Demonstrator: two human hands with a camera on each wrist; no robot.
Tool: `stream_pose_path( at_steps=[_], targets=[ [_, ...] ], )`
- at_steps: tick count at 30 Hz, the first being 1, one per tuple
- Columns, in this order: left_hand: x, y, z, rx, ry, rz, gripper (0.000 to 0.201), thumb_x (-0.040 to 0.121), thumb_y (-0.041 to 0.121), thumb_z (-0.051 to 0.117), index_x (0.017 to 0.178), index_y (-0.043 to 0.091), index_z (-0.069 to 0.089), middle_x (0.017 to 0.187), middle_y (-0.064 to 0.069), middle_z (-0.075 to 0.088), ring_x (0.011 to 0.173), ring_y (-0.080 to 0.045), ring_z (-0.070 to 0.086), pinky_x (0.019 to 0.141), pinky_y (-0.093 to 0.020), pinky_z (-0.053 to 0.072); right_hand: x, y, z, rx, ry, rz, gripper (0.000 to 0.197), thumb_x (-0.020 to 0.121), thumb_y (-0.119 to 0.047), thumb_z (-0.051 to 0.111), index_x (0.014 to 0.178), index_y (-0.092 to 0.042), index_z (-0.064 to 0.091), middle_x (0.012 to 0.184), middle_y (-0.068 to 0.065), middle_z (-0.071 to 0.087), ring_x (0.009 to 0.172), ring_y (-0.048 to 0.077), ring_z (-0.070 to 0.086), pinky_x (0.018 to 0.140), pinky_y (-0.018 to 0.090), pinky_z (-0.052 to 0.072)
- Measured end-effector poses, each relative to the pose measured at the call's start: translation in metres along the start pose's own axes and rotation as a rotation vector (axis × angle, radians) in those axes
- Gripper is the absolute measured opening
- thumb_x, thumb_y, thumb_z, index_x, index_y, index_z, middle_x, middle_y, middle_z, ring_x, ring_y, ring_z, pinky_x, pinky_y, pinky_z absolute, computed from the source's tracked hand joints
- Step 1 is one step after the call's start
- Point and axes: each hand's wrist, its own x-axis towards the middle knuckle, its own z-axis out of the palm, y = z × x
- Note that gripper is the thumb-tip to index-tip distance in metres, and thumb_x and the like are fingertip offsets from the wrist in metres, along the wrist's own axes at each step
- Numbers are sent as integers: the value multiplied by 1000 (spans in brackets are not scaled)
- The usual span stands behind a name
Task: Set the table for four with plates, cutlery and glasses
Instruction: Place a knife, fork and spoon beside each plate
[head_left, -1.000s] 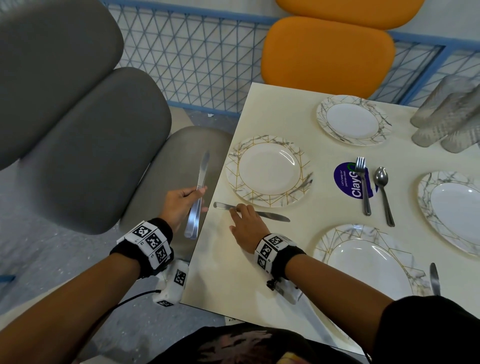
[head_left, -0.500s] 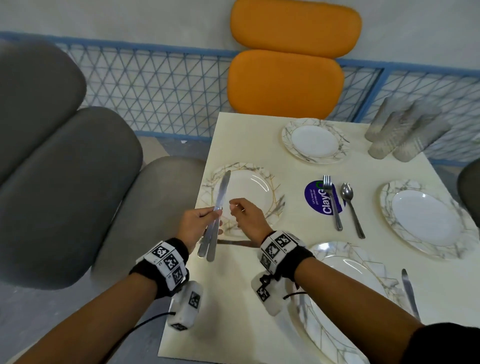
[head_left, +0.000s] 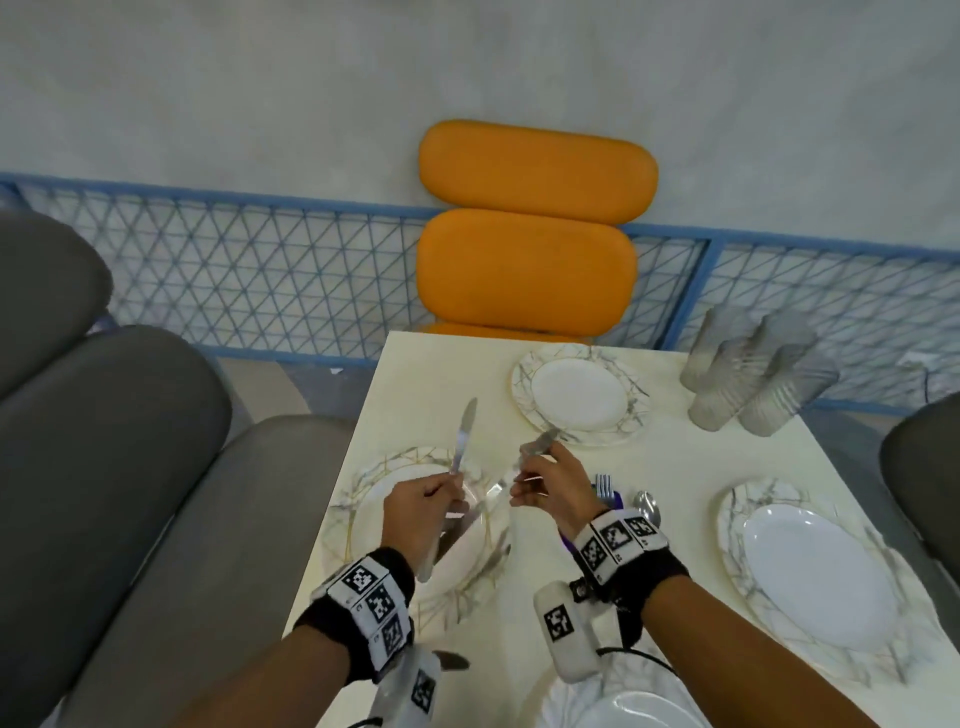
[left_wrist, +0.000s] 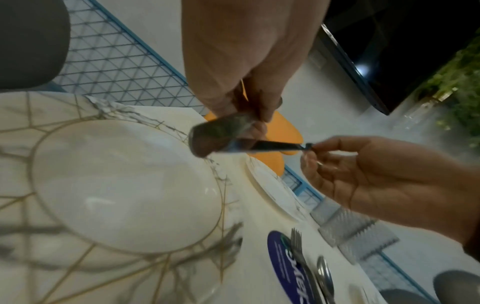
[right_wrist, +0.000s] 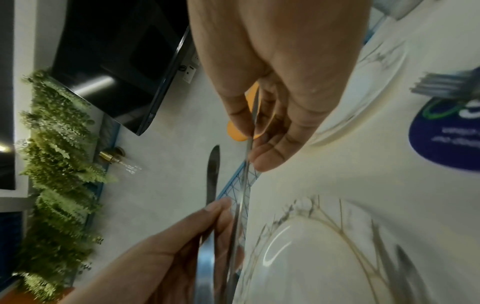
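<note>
Both hands hover over the left marble-rimmed plate (head_left: 374, 499). My left hand (head_left: 423, 501) grips a table knife (head_left: 464, 434) by the handle, blade pointing away. My right hand (head_left: 543, 486) pinches the end of a second knife (head_left: 540, 445) that slants back to the left hand. The left wrist view shows the right hand's fingertips (left_wrist: 311, 149) on that second knife (left_wrist: 259, 145). A third knife (head_left: 452, 660) lies on the table by my left wrist. A fork (head_left: 602, 486) and spoon (head_left: 647, 506) lie mid-table. Other plates sit far (head_left: 579, 395), right (head_left: 815, 571) and near (head_left: 639, 712).
Several ribbed glasses (head_left: 753, 379) stand grouped at the far right corner of the cream table (head_left: 685, 457). An orange chair (head_left: 530, 270) faces the far edge, grey chairs (head_left: 104, 467) stand left, another (head_left: 924, 467) right. A blue mesh fence (head_left: 260, 280) runs behind.
My right hand left a knife lying beside the left plate and rose to pinch a knife held by my left hand. The left hand came in from off the table to over the plate.
</note>
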Motion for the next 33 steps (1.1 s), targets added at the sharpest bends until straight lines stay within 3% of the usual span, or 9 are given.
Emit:
stream_pose_path(
  at_steps=[4, 7, 14, 19, 23, 25, 28, 30, 33],
  targets=[
    [42, 9, -2, 56, 127, 142, 21, 89, 14, 61, 88, -4, 71, 76, -7, 66, 70, -20, 60, 61, -27, 56, 41, -21, -15, 96, 92, 17, 9, 91, -5, 47, 84, -3, 52, 63, 15, 51, 53, 28, 56, 53, 34, 55],
    [73, 23, -7, 113, 165, 205, 14, 88, 21, 64, 91, 11, 72, 78, -4, 65, 75, -18, 60, 58, -20, 55, 79, -29, -16, 135, 223, 48, 16, 93, -9, 46, 82, 1, 53, 61, 17, 52, 56, 31, 59, 49, 34, 57],
    [114, 51, -26, 241, 200, 283, 21, 90, 21, 61, 104, 9, 69, 74, -4, 57, 72, -15, 54, 65, -23, 57, 141, -27, 20, 356, 200, 118, 20, 87, 5, 46, 69, 2, 54, 70, 19, 56, 63, 28, 56, 45, 25, 56],
    [134, 50, -41, 330, 212, 291, 26, 90, 18, 60, 111, 5, 68, 88, -9, 63, 74, -15, 54, 65, -21, 56, 167, -3, 45, 406, 205, 200, 20, 88, 5, 47, 70, 0, 53, 73, 15, 55, 66, 25, 53, 76, 33, 55],
    [138, 43, -47, 325, 189, 276, 25, 90, 17, 60, 111, 5, 68, 89, -8, 62, 75, -15, 54, 65, -21, 56, 185, 13, 39, 251, 283, 260, 21, 89, -1, 46, 71, -4, 56, 65, 3, 47, 52, 10, 46, 49, 15, 43],
    [139, 39, -50, 318, 180, 276, 25, 90, 16, 61, 111, 4, 68, 87, -7, 62, 75, -14, 53, 62, -19, 56, 189, 16, 34, 265, 262, 310, 22, 93, -6, 41, 99, 2, 61, 69, 1, 49, 59, 9, 49, 53, 10, 44],
    [139, 31, -57, 303, 185, 271, 25, 89, 17, 62, 109, 3, 68, 79, -2, 60, 70, -10, 52, 62, -20, 56, 189, 27, 27, 180, 272, 262, 18, 94, -9, 44, 93, 2, 58, 83, 10, 61, 74, 22, 61, 70, 23, 51],
    [140, 29, -61, 300, 196, 259, 26, 88, 18, 63, 109, 3, 68, 77, -1, 60, 69, -10, 53, 67, -25, 57, 178, 28, 30, 202, 235, 270, 15, 90, -1, 50, 75, 1, 51, 70, 12, 53, 54, 18, 53, 51, 25, 48],
    [143, 27, -68, 306, 218, 258, 28, 88, 21, 64, 110, 5, 68, 77, -2, 61, 69, -10, 54, 63, -20, 57, 165, 19, 26, -11, 123, 305, 7, 91, 5, 47, 85, 0, 47, 64, 17, 54, 48, 23, 51, 41, 27, 47]
  ],
)
